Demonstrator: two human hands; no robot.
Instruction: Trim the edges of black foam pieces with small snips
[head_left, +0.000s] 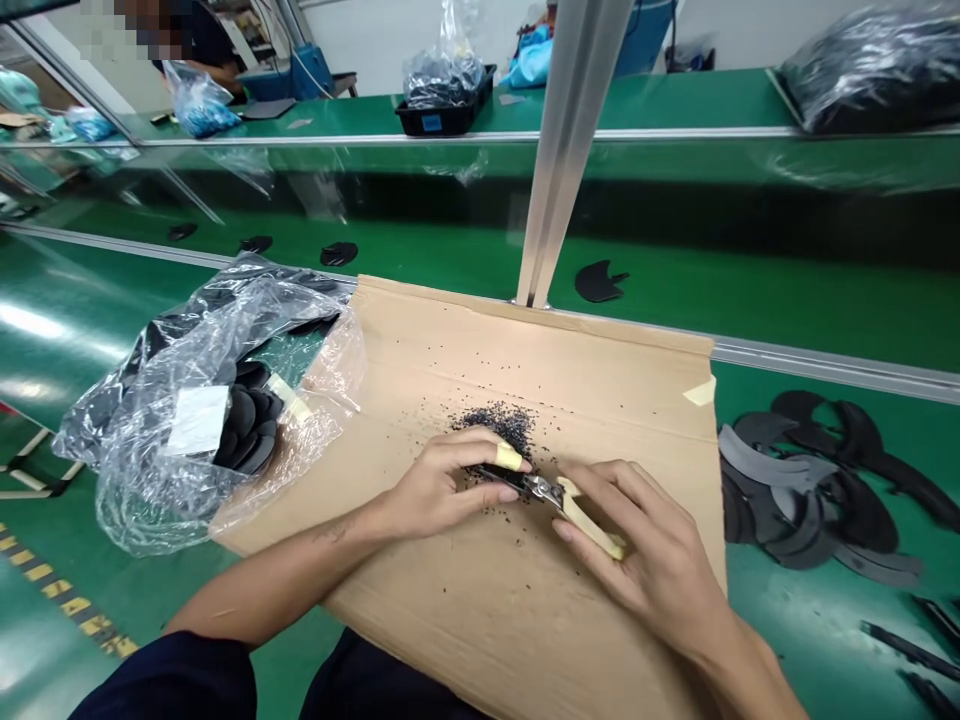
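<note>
My left hand (442,485) pinches a small flat black part (491,472) against a brown cardboard sheet (465,600); its index finger wears a yellow tape wrap. My right hand (637,545) grips small cutters with cream handles (577,505), whose metal jaws touch the black part. A heap of tiny black trimmings (499,420) lies on the cardboard just beyond my fingers.
A clear plastic bag of black parts (217,410) lies to the left. Trimmed black curved pieces (810,480) are piled on the green table at right. An aluminium post (562,150) rises behind the cardboard. Loose black parts ride the green conveyor (450,250). A person sits far left.
</note>
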